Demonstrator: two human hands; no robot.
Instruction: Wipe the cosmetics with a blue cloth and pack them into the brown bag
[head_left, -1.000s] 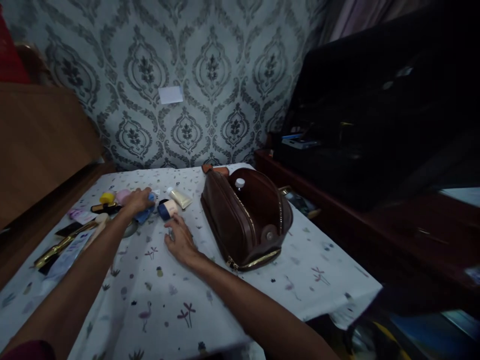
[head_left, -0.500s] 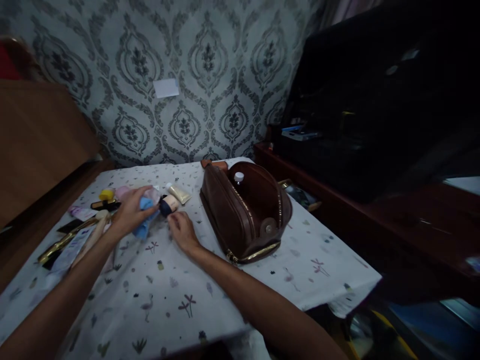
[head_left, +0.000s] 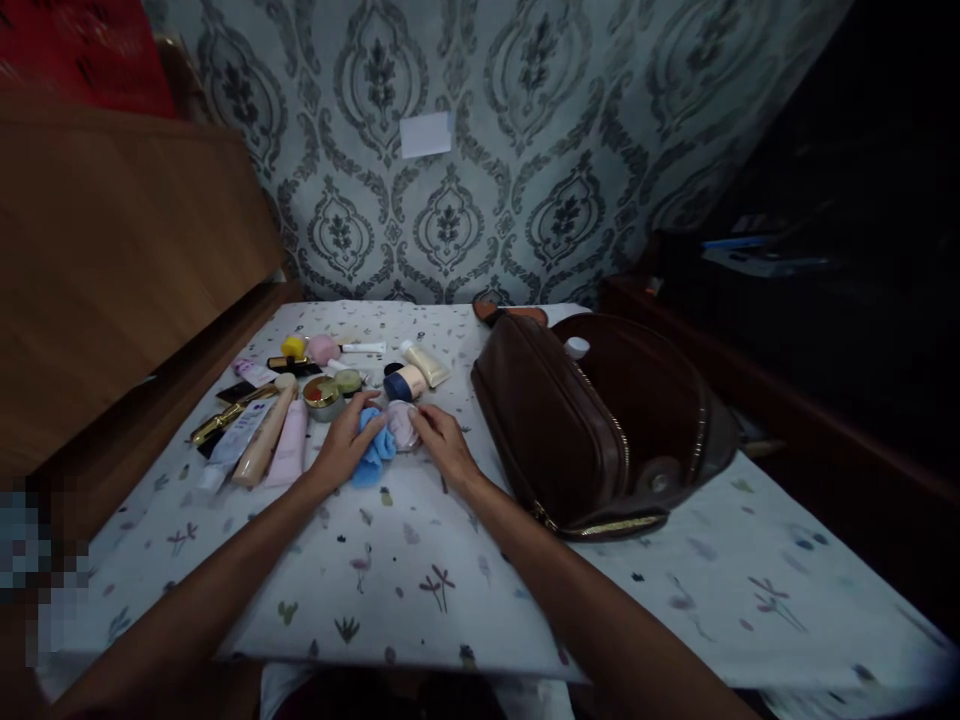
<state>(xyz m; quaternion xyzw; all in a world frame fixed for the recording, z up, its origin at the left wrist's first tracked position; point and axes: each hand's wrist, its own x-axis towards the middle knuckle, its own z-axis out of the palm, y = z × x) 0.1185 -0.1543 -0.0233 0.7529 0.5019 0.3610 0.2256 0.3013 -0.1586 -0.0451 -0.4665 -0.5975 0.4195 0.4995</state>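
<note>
My left hand (head_left: 346,440) is closed on a crumpled blue cloth (head_left: 373,458). With its fingers pinched on the rim, my right hand (head_left: 447,446) holds a small round clear-and-pale-pink container (head_left: 403,426). The cloth touches this container's left side. Just behind it lies a jar with a dark blue lid and beige body (head_left: 406,383). A cream-coloured tube (head_left: 426,364) rests beyond that jar. To the left of my hands are a round tin with a gold rim (head_left: 323,396), a pink tube (head_left: 288,447) and a long beige tube (head_left: 264,436).
A brown leather toiletry bag (head_left: 540,430) stands unzipped on the right, a white bottle cap (head_left: 576,347) showing inside. Several more cosmetics, including a yellow-capped item (head_left: 294,347) and a pink sponge-like item (head_left: 324,349), lie at the left. A wooden panel (head_left: 135,270) borders the table's left.
My left hand has come away from the cosmetics with the cloth. Both hands now meet at the round container, which my right hand grips. The view has turned left.
</note>
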